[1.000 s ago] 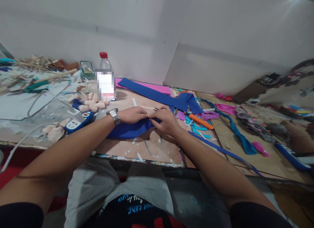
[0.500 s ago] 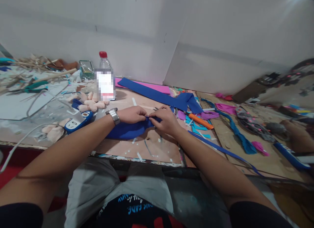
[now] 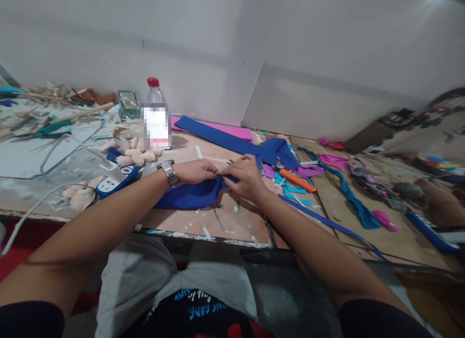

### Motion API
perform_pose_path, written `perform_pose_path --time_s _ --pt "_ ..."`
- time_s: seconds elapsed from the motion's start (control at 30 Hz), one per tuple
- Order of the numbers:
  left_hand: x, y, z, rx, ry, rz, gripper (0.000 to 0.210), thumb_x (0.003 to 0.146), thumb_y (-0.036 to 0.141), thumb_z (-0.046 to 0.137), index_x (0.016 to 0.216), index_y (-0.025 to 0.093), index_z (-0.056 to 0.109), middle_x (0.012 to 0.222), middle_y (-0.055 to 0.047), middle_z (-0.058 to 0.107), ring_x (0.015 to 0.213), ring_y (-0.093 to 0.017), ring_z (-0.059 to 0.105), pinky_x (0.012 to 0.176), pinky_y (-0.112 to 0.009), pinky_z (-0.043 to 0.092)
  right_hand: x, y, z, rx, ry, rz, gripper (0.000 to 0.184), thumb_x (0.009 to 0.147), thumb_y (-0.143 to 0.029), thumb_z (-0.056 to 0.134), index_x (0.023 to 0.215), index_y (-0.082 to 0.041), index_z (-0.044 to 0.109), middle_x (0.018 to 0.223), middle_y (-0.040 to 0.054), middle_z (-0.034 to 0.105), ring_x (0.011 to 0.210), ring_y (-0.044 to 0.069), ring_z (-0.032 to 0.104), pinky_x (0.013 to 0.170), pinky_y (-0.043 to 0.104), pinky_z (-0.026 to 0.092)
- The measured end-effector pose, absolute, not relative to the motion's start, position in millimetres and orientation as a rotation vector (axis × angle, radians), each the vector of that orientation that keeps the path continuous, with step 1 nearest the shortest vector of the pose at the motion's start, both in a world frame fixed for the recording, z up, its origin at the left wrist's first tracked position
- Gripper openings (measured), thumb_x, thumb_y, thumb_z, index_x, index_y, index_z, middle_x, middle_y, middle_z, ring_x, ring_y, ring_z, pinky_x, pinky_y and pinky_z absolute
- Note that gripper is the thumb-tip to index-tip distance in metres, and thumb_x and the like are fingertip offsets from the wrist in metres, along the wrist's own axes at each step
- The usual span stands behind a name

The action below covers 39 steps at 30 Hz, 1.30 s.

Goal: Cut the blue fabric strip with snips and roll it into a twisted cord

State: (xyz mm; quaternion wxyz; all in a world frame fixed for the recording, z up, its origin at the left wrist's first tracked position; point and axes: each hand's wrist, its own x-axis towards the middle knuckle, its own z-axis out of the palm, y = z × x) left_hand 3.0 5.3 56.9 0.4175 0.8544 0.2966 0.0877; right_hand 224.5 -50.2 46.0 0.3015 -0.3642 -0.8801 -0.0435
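A piece of blue fabric (image 3: 191, 195) lies on the worktable under my hands. My left hand (image 3: 198, 172), with a metal watch (image 3: 168, 172) on its wrist, pinches the fabric's upper edge. Close beside it, my right hand (image 3: 244, 177) grips the same edge, fingertips nearly meeting the left ones. Part of the cloth is hidden behind the fingers. A dark pointed tip (image 3: 230, 161) shows just above my right hand; what it belongs to is hidden. Behind the hands stretches a long blue fabric strip (image 3: 218, 138) over a pink one (image 3: 236, 131).
Left are a blue-and-white power strip (image 3: 112, 183) with a white cable, peach-coloured soft pieces (image 3: 135, 154) and green-handled pliers (image 3: 54, 128). A phone (image 3: 157, 127) leans on a red-capped bottle (image 3: 154, 91). Right lie an orange-handled cutter (image 3: 298, 180), scraps and a narrow blue strip (image 3: 327, 222).
The blue fabric's hanging part has shifted slightly and its right edge folds differently near the fingers. Both hands keep their pinch in almost the same place.
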Motion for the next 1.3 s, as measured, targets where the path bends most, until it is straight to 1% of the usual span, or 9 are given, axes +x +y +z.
perform_pose_path --time_s 0.1,0.17,0.3,0.37,0.53,0.77,1.03,1.17,1.3 --pt "3.6 5.0 57.0 2.102 0.76 0.244 0.027 0.084 0.033 0.05 0.083 0.015 0.07 0.079 -0.002 0.065 0.075 -0.017 0.053 0.072 -0.027 0.041 225.2 -50.4 46.7 -0.943 -2.363 -0.123 0.013 0.091 -0.019 0.064 0.091 -0.025 0.075 0.09 0.0006 0.081 0.086 0.02 0.069 0.102 0.047 0.028" --pt "3.6 4.8 57.3 2.098 0.785 0.278 0.028 0.085 0.034 0.051 0.086 0.015 0.071 0.084 -0.003 0.068 0.08 -0.018 0.055 0.076 -0.028 0.042 225.8 -50.3 46.4 -0.936 -2.376 -0.126 0.013 0.092 -0.019 0.064 0.091 -0.025 0.075 0.09 0.0004 0.082 0.086 0.02 0.069 0.103 0.047 0.028" --pt "2.7 5.5 57.5 2.109 0.762 0.252 0.042 0.094 0.049 0.048 0.087 0.014 0.07 0.078 -0.002 0.063 0.073 -0.016 0.05 0.07 -0.028 0.039 226.6 -49.4 45.3 -0.928 -2.378 -0.143 0.012 0.093 -0.02 0.064 0.093 -0.025 0.076 0.091 0.0008 0.082 0.088 0.021 0.07 0.103 0.048 0.028" --pt "2.1 6.1 57.5 2.124 0.724 0.241 0.044 0.095 0.052 0.047 0.083 0.014 0.068 0.074 0.0 0.058 0.07 -0.015 0.046 0.068 -0.028 0.037 226.5 -49.0 44.9 -0.94 -2.365 -0.14 0.011 0.093 -0.022 0.065 0.095 -0.024 0.076 0.093 0.0014 0.082 0.088 0.021 0.07 0.103 0.048 0.028" --pt "1.7 6.9 57.6 2.173 0.713 0.272 0.044 0.097 0.051 0.046 0.08 0.015 0.063 0.07 0.001 0.052 0.068 -0.014 0.042 0.065 -0.028 0.034 225.9 -48.8 44.7 -0.991 -2.345 -0.102 0.01 0.093 -0.025 0.065 0.094 -0.024 0.075 0.092 0.0024 0.082 0.088 0.022 0.071 0.103 0.048 0.028" --pt "3.8 5.5 56.5 2.25 0.711 0.297 0.044 0.097 0.051 0.045 0.081 0.015 0.064 0.073 0.001 0.056 0.071 -0.014 0.047 0.069 -0.028 0.035 226.0 -48.2 42.4 -1.002 -2.339 -0.104 0.009 0.092 -0.024 0.066 0.092 -0.023 0.075 0.089 0.0025 0.081 0.087 0.021 0.069 0.102 0.047 0.029" --pt "3.2 4.5 57.5 2.322 0.72 0.323 0.038 0.095 0.045 0.048 0.077 0.015 0.064 0.068 0.001 0.056 0.066 -0.014 0.045 0.064 -0.028 0.032 225.5 -48.6 42.5 -1.017 -2.324 -0.092 0.008 0.092 -0.023 0.067 0.091 -0.022 0.074 0.087 0.0024 0.08 0.085 0.021 0.068 0.102 0.046 0.029" --pt "3.4 1.0 58.6 2.447 0.729 0.348 0.035 0.096 0.04 0.048 0.085 0.015 0.07 0.072 -0.001 0.064 0.066 -0.015 0.051 0.065 -0.028 0.033 225.1 -49.3 42.7 -1.025 -2.318 -0.075 0.007 0.093 -0.023 0.065 0.09 -0.021 0.072 0.087 0.0022 0.079 0.085 0.021 0.067 0.1 0.046 0.028" --pt "5.3 -5.7 61.3 2.648 0.76 0.34 0.033 0.099 0.035 0.047 0.099 0.017 0.074 0.09 -0.007 0.076 0.077 -0.019 0.061 0.069 -0.029 0.036 224.4 -49.5 41.7 -1.079 -2.332 -0.041 0.008 0.094 -0.023 0.062 0.09 -0.021 0.069 0.09 0.0044 0.078 0.093 0.023 0.065 0.1 0.046 0.028"
